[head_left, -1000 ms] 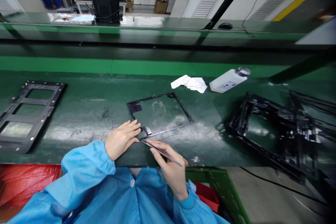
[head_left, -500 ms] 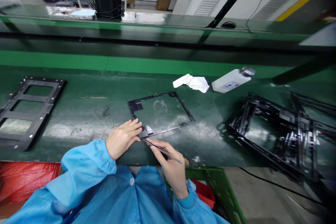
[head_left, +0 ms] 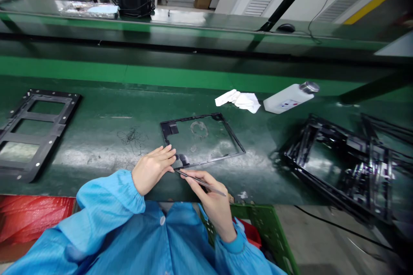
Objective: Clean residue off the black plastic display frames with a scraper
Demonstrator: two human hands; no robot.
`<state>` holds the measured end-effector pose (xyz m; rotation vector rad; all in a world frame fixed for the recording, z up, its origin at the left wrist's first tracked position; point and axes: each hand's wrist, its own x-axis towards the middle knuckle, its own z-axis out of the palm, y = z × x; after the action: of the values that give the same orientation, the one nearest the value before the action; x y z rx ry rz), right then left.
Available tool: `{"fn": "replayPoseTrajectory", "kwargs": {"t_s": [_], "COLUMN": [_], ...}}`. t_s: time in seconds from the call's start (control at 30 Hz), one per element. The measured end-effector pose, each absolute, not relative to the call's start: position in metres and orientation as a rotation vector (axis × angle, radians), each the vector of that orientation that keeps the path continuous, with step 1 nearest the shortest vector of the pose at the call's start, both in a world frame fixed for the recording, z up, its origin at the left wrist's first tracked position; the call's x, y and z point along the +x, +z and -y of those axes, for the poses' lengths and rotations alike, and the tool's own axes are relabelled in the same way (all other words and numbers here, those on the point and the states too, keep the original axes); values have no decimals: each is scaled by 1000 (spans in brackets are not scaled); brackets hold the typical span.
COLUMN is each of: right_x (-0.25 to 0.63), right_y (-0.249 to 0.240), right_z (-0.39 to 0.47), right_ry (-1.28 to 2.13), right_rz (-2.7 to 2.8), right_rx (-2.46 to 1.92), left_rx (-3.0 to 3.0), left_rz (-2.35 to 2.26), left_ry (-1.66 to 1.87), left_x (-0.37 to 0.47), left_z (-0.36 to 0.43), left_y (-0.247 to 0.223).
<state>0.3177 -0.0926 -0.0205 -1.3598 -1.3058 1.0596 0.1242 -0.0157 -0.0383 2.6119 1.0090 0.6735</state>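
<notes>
A thin black rectangular frame (head_left: pixel 234 134) lies flat on the green bench in front of me, with wider black pads at its left corners. My left hand (head_left: pixel 154 168) rests on its near-left corner, fingers stretched out and thumb low beside the edge. Pinched in my right hand (head_left: pixel 211 197) is a pair of slim metal tweezers (head_left: pixel 206 184). Their tip reaches the frame's near-left corner, close to my left thumb. Exactly what the tip touches is too small to make out. A tangle of fine black strands (head_left: pixel 132 137) lies left of the frame.
Crumpled white wipes (head_left: pixel 240 100) and a white bottle (head_left: pixel 287 99) on its side lie behind the frame. Several black frames (head_left: pixel 342 159) are piled at right. A black plate with openings (head_left: pixel 48 137) lies left. A green crate (head_left: pixel 279 232) stands below the bench edge.
The view has shifted slightly. A pale, shiny patch near the frame's near-left corner now looks dark. Both hands keep nearly the same place on the frame.
</notes>
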Motion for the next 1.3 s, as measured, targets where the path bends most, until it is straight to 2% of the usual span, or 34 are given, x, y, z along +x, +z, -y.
{"fn": "replayPoseTrajectory", "kwargs": {"t_s": [0.33, 0.6, 0.8, 1.03, 1.3], "right_x": [324, 314, 317, 317, 313], "right_y": [-20, -35, -53, -59, -55], "right_z": [80, 98, 104, 104, 97], "right_ry": [1239, 745, 336, 111, -245], "right_rz": [1254, 1589, 1985, 2125, 2262], "right_rx": [-1332, -1207, -1075, -1047, -1021], "left_rx": [2659, 2707, 2774, 2851, 2840], "left_rz": [-948, -907, -891, -808, -841], "left_ry": [693, 720, 615, 471, 511], "left_x": [121, 117, 112, 104, 106], "left_z": [12, 10, 13, 15, 14], "left_y": [-40, -44, -43, -39, -36]}}
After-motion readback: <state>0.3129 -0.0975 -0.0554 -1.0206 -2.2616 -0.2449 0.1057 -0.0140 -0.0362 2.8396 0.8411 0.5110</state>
